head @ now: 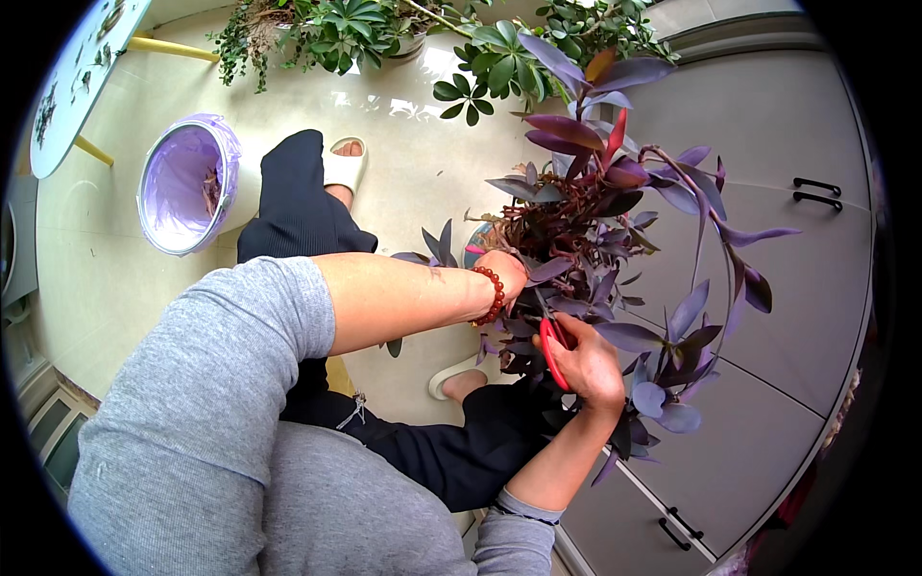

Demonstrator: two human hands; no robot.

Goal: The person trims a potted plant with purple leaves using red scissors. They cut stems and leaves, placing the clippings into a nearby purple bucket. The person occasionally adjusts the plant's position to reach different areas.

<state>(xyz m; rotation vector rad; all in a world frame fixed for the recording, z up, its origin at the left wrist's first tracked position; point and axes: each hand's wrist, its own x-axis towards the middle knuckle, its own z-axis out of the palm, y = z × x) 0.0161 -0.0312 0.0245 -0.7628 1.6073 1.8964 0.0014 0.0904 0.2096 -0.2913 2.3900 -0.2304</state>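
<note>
A large purple-leaved potted plant with long arching stems stands before me, right of the middle. My left hand, with a red bead bracelet at the wrist, reaches in among its stems; leaves hide the fingertips, so what it grips cannot be told. My right hand is closed around the red handles of a pair of scissors, just below my left hand. The blades point up into the foliage and are partly hidden by leaves. Only a bit of the blue pot shows behind my left hand.
A bin lined with a purple bag holds dry plant scraps at the left. Plant bits lie on a white table at upper left. Green potted plants stand at the top. Grey cabinets with black handles border the right side.
</note>
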